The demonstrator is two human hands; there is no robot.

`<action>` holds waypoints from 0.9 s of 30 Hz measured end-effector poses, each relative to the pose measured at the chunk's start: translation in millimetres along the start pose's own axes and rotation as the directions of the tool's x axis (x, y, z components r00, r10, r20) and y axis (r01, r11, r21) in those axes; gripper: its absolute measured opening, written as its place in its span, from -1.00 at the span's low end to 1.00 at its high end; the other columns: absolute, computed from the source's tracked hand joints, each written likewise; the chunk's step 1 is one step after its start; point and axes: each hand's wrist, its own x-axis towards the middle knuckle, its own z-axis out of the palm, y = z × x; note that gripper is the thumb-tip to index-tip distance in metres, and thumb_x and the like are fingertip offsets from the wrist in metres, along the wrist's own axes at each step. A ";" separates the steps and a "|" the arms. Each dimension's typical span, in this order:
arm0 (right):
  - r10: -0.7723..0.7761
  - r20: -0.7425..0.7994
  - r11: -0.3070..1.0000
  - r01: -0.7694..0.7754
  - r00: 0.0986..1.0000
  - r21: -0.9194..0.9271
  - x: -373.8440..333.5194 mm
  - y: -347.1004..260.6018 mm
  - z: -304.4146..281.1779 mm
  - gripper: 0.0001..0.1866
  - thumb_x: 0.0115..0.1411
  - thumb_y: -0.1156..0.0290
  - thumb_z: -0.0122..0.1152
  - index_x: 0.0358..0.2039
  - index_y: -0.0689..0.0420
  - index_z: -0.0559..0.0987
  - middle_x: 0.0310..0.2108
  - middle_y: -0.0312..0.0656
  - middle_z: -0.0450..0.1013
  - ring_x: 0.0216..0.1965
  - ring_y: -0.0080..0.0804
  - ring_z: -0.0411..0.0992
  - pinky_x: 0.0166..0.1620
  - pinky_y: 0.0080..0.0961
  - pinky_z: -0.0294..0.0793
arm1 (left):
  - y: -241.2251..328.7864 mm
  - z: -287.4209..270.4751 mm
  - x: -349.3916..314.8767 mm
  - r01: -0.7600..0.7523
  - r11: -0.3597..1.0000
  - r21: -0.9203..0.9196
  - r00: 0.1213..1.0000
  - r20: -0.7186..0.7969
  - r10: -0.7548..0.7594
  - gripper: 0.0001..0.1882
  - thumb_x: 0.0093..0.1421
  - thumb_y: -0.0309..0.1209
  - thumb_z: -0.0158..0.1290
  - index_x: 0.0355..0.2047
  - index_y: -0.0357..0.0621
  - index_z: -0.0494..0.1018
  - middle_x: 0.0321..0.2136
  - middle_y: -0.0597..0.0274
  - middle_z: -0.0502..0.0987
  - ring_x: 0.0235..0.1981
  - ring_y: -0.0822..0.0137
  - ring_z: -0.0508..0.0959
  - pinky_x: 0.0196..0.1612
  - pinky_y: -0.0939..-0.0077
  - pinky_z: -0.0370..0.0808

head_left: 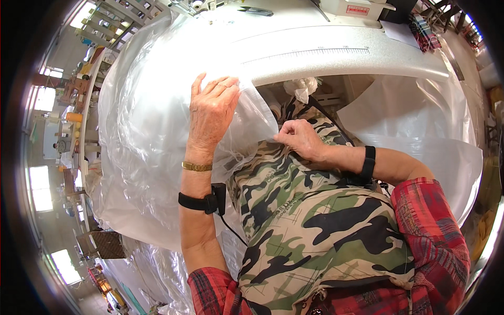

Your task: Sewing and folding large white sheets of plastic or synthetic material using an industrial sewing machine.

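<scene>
A large sheet of clear plastic film (142, 121) drapes over the left part of the white table and hangs down toward my lap. My left hand (214, 113) lies back-up on the film near the table edge, its fingers stretched out and its thumb hidden. At a corner of the film, right of the left hand, my right hand (302, 139) is closed in a pinch on the film's edge. That hand is just above the camouflage-patterned apron (325, 226) over my lap.
The white table (336, 50) has a ruler scale printed along its curved front. Small snips (255, 10) and a white box (350, 8) sit toward its far side. Crumpled white material (301, 88) hangs below the edge. More plastic sheeting (420, 121) is at the right.
</scene>
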 end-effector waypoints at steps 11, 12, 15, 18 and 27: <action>-0.126 -0.168 0.992 0.122 0.978 -0.037 12.8 0.1 11.5 -0.51 0.16 0.12 0.30 -0.13 0.31 0.50 -0.33 -0.12 0.51 -0.35 -0.38 0.43 -0.24 -0.41 0.44 | -2.7 3.1 -0.1 -0.024 1.000 0.001 1.000 -0.015 0.024 -0.92 0.14 -0.45 0.17 -0.33 -0.12 0.57 -0.20 0.31 0.63 -0.08 0.33 0.58 0.23 0.09 0.25; -0.088 -0.086 0.992 0.095 0.992 0.079 16.6 1.1 9.6 -0.52 0.18 0.12 0.26 -0.13 0.32 0.53 -0.40 -0.10 0.53 -0.39 -0.30 0.46 -0.26 -0.33 0.44 | -3.1 2.5 -0.6 -0.021 1.000 0.006 1.000 -0.011 0.021 -0.92 0.14 -0.46 0.17 -0.33 -0.12 0.57 -0.20 0.31 0.63 -0.08 0.32 0.58 0.23 0.09 0.25; -0.166 0.170 0.985 0.173 0.971 -0.026 27.8 0.6 -2.4 -0.61 0.27 0.17 0.15 -0.29 0.35 0.55 -0.50 -0.12 0.52 -0.48 -0.30 0.39 -0.33 -0.26 0.38 | -1.9 3.2 0.8 -0.022 1.000 0.009 1.000 -0.012 0.022 -0.92 0.13 -0.46 0.17 -0.34 -0.13 0.56 -0.20 0.30 0.63 -0.08 0.32 0.58 0.23 0.09 0.26; -0.214 0.213 0.976 0.200 0.953 0.085 5.3 -17.9 0.6 -0.59 0.35 0.18 0.06 -0.44 0.32 0.49 -0.61 -0.31 0.33 -0.52 -0.52 0.22 -0.42 -0.38 0.26 | -1.1 0.4 -0.7 -0.020 1.000 -0.003 1.000 0.000 0.020 -0.93 0.16 -0.46 0.15 -0.35 -0.16 0.56 -0.19 0.26 0.63 -0.07 0.29 0.58 0.23 0.09 0.26; -0.158 0.345 0.961 0.064 0.925 0.269 -16.7 -52.6 -13.3 -0.63 0.39 0.18 0.03 -0.43 0.21 0.52 -0.56 -0.53 0.24 -0.51 -0.77 0.10 -0.47 -0.66 0.12 | 13.6 3.4 -12.2 0.069 0.987 -0.147 0.996 -0.042 -0.076 -0.92 0.17 -0.46 0.15 -0.34 -0.17 0.56 -0.16 0.20 0.63 -0.08 0.22 0.59 0.23 0.08 0.28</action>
